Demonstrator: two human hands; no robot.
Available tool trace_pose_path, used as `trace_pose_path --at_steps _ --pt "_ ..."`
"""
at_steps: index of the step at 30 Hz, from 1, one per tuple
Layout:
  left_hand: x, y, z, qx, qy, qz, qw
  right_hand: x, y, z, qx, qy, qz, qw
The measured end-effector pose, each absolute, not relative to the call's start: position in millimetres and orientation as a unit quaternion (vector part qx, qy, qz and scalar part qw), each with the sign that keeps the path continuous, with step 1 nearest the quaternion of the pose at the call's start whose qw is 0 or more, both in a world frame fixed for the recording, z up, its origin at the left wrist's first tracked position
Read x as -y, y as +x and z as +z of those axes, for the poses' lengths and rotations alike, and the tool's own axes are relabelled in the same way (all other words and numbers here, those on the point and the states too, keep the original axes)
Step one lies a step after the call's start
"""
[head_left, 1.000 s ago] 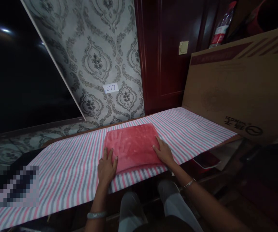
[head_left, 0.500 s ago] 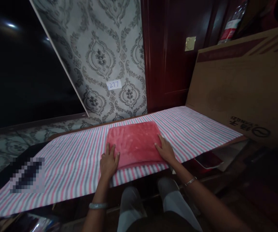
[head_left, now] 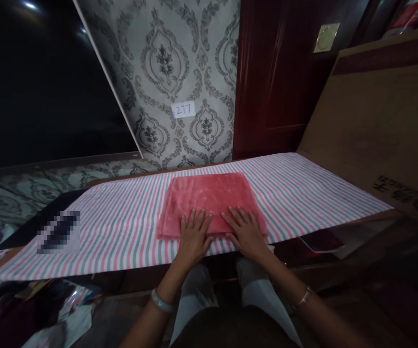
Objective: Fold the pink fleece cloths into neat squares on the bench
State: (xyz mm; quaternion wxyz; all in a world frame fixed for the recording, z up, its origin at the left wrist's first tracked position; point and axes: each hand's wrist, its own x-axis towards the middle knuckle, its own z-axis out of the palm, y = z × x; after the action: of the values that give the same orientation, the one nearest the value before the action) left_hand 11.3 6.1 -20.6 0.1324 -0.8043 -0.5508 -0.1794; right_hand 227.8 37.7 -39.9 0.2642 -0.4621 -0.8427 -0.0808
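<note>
A folded red plush cloth (head_left: 209, 195) lies on a striped pink, grey and white tablecloth (head_left: 122, 227). On its near edge, left of the middle, rests my left hand (head_left: 194, 237), palm down with the fingers spread. My right hand (head_left: 245, 229) lies flat on the near right part of the same cloth, its fingers also apart. Both palms touch the top surface, and neither hand grips anything. The cloth's near edge is partly hidden under the hands.
A large cardboard box (head_left: 376, 111) stands at the right end of the table. A dark screen (head_left: 49, 87) is on the left. Behind the table is a patterned wall (head_left: 165, 58) with a paper marked 277 (head_left: 183, 109). Assorted items (head_left: 74, 309) lie below at the left.
Both hands have moved inward from the cloth's sides to its near edge and now lie flat there. The cloth's near edge looks straighter. The camera view has shifted.
</note>
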Motion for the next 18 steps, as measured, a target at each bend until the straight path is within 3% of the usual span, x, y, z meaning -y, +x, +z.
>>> trace_pose_path --at_steps 11,18 --pt "-8.3 2.7 -29.9 0.539 -0.813 -0.165 0.144 -33.5 229.1 -50.7 0.841 -0.460 -0.096 0.269" --pt "-4.9 -48.1 -23.0 0.555 -0.801 -0.133 0.181 -35.9 227.7 -48.4 0.838 -0.464 -0.109 0.265"
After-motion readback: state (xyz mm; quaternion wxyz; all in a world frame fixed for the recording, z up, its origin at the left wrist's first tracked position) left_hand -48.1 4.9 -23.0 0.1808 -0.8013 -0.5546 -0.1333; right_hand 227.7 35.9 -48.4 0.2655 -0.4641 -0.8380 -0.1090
